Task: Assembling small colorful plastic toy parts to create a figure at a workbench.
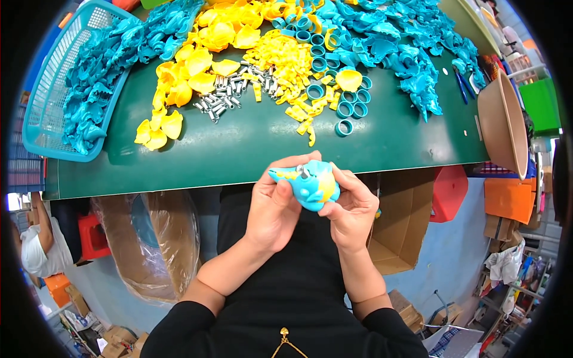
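The person holds a blue toy figure (307,184) with yellow parts just off the near edge of the green counter (239,149), above the lap. The left hand (276,206) wraps its left side, the right hand (352,209) its right, and the fingers of both are clamped on it, thumbs pressing its face. The step in hand looks like fitting or seating a part into the figure. Judging from the loose metal pins (224,95), yellow pieces (280,56) and blue rings (346,107) well apart up the counter, the next move calls for steady thumb pressure and a firm grip
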`<move>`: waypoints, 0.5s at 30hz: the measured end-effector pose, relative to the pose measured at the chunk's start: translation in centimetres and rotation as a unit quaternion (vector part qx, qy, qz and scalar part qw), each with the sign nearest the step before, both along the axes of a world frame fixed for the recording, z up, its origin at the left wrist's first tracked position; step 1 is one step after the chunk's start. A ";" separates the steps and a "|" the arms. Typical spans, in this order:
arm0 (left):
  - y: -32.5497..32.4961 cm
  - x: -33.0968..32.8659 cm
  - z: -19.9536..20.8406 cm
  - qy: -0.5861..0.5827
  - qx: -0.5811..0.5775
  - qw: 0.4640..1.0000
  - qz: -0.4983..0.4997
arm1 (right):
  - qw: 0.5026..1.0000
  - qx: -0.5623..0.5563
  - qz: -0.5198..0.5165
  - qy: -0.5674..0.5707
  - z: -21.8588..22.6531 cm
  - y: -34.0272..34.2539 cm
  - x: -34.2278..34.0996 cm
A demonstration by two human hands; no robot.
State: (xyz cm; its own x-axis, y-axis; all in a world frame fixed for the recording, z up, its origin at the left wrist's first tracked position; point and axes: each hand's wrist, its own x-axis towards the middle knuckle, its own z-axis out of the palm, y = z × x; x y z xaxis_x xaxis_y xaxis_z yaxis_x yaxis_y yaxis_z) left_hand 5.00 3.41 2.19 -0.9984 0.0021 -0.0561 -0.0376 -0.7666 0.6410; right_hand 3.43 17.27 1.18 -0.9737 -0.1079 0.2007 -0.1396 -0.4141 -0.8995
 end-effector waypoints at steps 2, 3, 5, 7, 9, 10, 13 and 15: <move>-0.9 -0.8 -0.9 0.069 -0.096 0.992 0.051 | 0.993 0.088 -0.012 0.077 0.0 0.0 -1.0; -1.2 -1.1 -1.1 0.137 -0.188 0.967 0.099 | 0.994 0.052 -0.053 0.080 1.2 -0.5 -1.3; -1.7 -1.1 -0.9 0.148 -0.195 0.965 0.096 | 0.990 0.083 0.020 0.112 1.3 -0.4 -2.3; -2.1 -1.4 -1.1 0.198 -0.305 0.924 0.114 | 0.992 0.059 0.075 0.086 1.4 -0.9 -2.5; -2.0 -1.8 -0.8 0.187 -0.300 0.930 0.102 | 0.996 0.033 0.067 0.046 0.9 -0.9 -2.7; -1.9 -2.0 -0.8 0.175 -0.297 0.934 0.090 | 0.997 0.019 0.059 0.053 0.6 -0.9 -2.8; -1.4 -2.4 -1.4 0.168 -0.273 0.942 0.103 | 0.998 -0.005 0.042 0.041 0.0 -1.3 -2.8; -1.5 -2.6 -2.0 0.174 -0.283 0.937 0.106 | 0.998 -0.026 0.041 0.029 -0.5 -1.4 -3.0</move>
